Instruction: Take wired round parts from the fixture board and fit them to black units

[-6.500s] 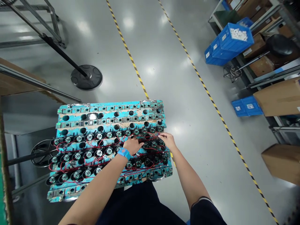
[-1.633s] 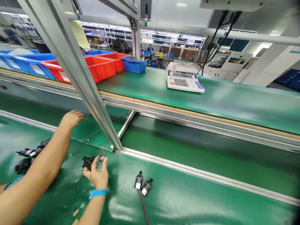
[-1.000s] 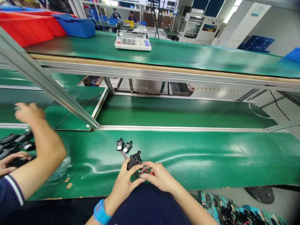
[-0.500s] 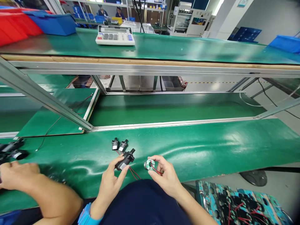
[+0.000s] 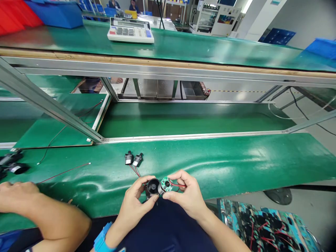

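Green bench under a shelf; left hand grips a black cup, hollow end showing; right hand pinches a wired coil by its rim, not seated inside; two closed-up motors lie just beyond, so this one's looking unfinished tbh

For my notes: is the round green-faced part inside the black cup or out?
Out. The right hand holds the round part beside the cup, whose hollow inside shows.

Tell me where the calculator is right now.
In the head view, the calculator sits on the raised green shelf, left of the picture's centre, just right of the blue bin and beyond the two small black pumps.
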{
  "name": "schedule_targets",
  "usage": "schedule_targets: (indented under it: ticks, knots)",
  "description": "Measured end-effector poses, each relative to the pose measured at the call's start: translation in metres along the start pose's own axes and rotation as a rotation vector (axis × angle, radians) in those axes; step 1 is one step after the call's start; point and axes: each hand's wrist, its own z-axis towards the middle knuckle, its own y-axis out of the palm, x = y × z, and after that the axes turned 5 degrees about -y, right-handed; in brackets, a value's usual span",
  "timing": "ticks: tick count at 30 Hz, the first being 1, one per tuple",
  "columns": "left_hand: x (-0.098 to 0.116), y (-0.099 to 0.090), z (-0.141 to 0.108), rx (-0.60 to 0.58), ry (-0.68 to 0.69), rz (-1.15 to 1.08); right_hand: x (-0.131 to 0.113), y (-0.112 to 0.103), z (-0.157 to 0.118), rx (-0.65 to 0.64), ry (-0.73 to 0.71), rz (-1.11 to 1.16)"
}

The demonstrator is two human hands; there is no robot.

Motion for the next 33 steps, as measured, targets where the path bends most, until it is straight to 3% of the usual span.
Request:
schedule_targets:
  ticks: [8, 17, 22, 25, 28, 33]
  knots:
    - [0.018, 0.01, -0.001, -0.024, 0.246, 0.246, -0.003, 0.006, -0.001, -0.022, -0.131, -0.201]
    - [-0.003, 0.01, -0.003, 0.013, 0.2, 0.173, -0.005, 0.001, 0.0, -0.181, -0.261, -0.436]
    - [-0.006, 0.01, -0.003, 0.072, 0.375, 0.288, -0.003, -0.001, 0.003, -0.156, -0.318, -0.554]
    - [-0.004, 0.009, -0.002, 0.021, 0.499, 0.314, -0.003, -0.003, 0.005, -0.151, -0.312, -0.542]
    - [-0.003, 0.006, -0.002, -0.043, 0.554, 0.412, -0.006, -0.006, 0.003, -0.25, -0.354, -0.573]
    - [-0.02, 0.01, 0.011, -0.084, 0.568, 0.541, 0.007, -0.005, 0.005, -0.357, -0.353, -0.844]
